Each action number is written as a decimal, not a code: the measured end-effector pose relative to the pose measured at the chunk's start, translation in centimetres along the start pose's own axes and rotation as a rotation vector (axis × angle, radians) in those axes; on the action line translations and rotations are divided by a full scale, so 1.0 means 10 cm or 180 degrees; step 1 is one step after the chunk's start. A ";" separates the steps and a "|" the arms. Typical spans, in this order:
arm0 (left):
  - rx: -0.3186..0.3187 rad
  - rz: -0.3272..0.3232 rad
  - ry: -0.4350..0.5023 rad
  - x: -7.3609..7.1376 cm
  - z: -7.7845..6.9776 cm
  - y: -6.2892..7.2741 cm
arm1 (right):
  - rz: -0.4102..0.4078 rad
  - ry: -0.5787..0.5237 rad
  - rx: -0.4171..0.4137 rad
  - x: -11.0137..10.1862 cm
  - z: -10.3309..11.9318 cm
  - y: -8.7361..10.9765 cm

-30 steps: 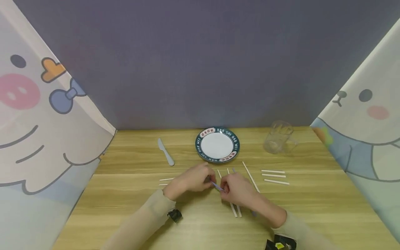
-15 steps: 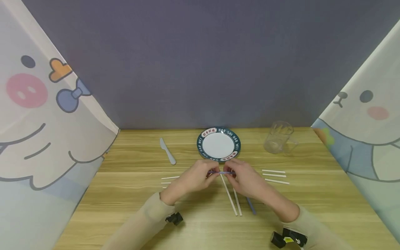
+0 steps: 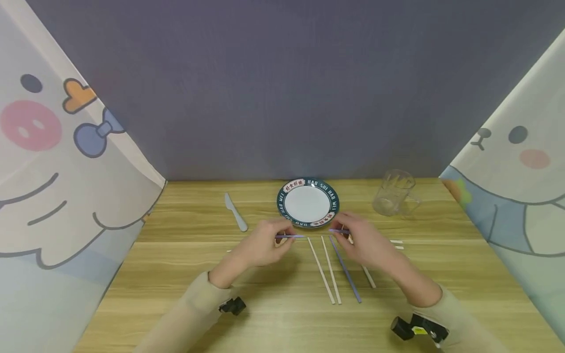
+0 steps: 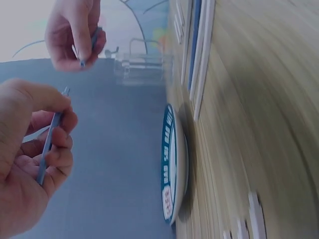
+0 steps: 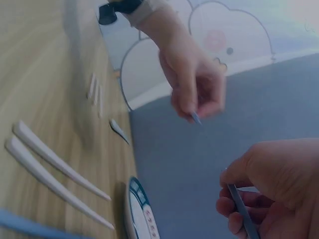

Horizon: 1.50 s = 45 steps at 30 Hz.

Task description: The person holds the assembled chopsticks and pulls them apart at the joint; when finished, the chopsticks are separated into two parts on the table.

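My left hand (image 3: 265, 242) pinches a short purple stick piece (image 3: 295, 236), whose tip points right. My right hand (image 3: 364, 242) pinches another short purple stick piece (image 3: 337, 230), mostly covered by the fingers. A gap separates the two pieces; both hands are raised off the table, as the left wrist view shows. Between and below them lie two long white sticks (image 3: 321, 269) and a long purple stick (image 3: 345, 269), side by side. One more white stick (image 3: 369, 278) is partly hidden under my right hand.
A green-rimmed plate (image 3: 307, 203) sits just beyond the hands. A knife (image 3: 236, 212) lies back left, and a clear mug (image 3: 392, 193) stands back right. Short white stick pieces (image 3: 398, 247) lie partly hidden at right, with others (image 4: 256, 216) at left.
A second ago both hands held one purple stick together, tilted and low. They raised and levelled it, then moved apart; each hand now holds a separate piece.
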<state>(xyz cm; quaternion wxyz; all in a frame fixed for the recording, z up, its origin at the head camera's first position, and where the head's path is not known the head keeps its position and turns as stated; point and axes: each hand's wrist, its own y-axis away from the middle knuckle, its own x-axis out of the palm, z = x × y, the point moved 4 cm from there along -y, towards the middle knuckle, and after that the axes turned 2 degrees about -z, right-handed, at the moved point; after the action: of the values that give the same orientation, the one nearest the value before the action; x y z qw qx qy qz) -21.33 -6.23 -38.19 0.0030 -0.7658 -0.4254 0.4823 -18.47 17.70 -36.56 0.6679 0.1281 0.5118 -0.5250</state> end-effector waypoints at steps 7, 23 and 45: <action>0.0056 -0.0286 -0.0197 -0.18 0.17 0.19 | -0.0364 0.0166 -0.0187 -0.26 -0.25 0.14; -0.0022 0.0184 -0.0528 -0.42 0.47 0.77 | -0.0303 0.0901 -0.0177 -0.50 -0.82 0.63; -0.0570 0.0776 -0.0192 -0.17 0.70 1.12 | 0.0425 0.0568 0.0438 -0.22 -1.07 0.89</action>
<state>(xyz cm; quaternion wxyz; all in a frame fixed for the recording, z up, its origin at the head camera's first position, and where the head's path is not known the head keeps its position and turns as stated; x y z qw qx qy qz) -19.57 -17.38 -45.33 -0.1367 -0.7941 -0.3705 0.4621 -16.79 30.22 -42.74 0.6428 0.2536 0.5223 -0.4997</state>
